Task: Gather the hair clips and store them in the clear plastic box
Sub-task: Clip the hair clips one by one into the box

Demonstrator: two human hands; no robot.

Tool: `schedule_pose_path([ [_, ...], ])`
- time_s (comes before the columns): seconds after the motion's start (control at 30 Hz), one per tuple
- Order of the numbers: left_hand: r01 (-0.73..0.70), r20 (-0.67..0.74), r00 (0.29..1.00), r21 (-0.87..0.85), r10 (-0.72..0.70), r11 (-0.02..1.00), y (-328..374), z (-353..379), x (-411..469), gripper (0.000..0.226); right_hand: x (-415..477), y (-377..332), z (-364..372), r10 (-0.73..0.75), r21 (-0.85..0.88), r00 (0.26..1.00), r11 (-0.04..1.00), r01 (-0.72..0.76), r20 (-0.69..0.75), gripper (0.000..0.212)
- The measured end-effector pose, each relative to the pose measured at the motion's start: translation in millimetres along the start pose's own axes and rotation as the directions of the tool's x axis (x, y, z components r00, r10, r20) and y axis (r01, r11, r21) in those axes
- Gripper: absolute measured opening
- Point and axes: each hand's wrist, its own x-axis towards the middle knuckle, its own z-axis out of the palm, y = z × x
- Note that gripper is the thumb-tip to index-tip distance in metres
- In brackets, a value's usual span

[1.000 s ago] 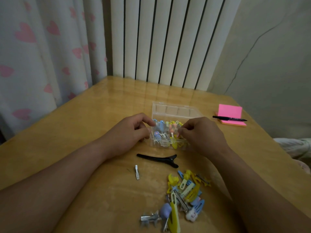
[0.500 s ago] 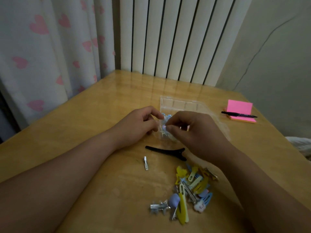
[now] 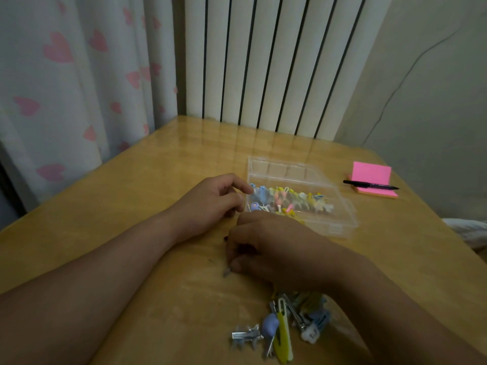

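The clear plastic box (image 3: 340, 222) lies open on the wooden table, with several small pastel hair clips (image 3: 290, 201) inside it. My left hand (image 3: 210, 201) grips the box's left end between forefinger and thumb. My right hand (image 3: 274, 248) is curled down on the table in front of the box, its fingertips pinching a small silver clip (image 3: 226, 272). That hand hides the long black clip, so only a dark tip shows at its knuckles. A pile of loose clips (image 3: 290, 322) in yellow, blue and silver lies near the front edge, partly under my right forearm.
A pink sticky-note pad (image 3: 371, 177) with a black pen (image 3: 369, 185) across it sits at the table's right rear. A white radiator (image 3: 263, 61) and a heart-print curtain (image 3: 66, 88) stand behind the table. The box's lid (image 3: 279, 167) lies back towards the radiator.
My right hand left the box, dropped towards me and came down on the small silver clip, covering the black clip. The left hand stayed at the box's left end.
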Motion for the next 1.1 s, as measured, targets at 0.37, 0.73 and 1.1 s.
schedule_pose_path([
  [0.37, -0.013, -0.015, 1.000, 0.054, 0.014, 0.998, 0.7, -0.3, 0.6, 0.023, -19.2, 43.5, -33.9, 0.399, 0.345, 0.801, 0.903, -0.257, -0.446, 0.007],
  [0.73, -0.012, -0.005, 1.000, 0.067, 0.012, 0.998, -1.4, 0.1, 2.3, 0.022, -18.8, 74.5, -14.3, 0.606, 0.327, 0.725, 0.792, -0.515, -0.327, 0.016],
  [1.1, -0.010, -0.011, 1.000, 0.066, 0.011, 0.998, 1.7, 0.1, 0.3, 0.020, -26.1, 55.5, -35.3, 0.543, 0.475, 0.757, 0.807, -0.352, -0.362, 0.025],
])
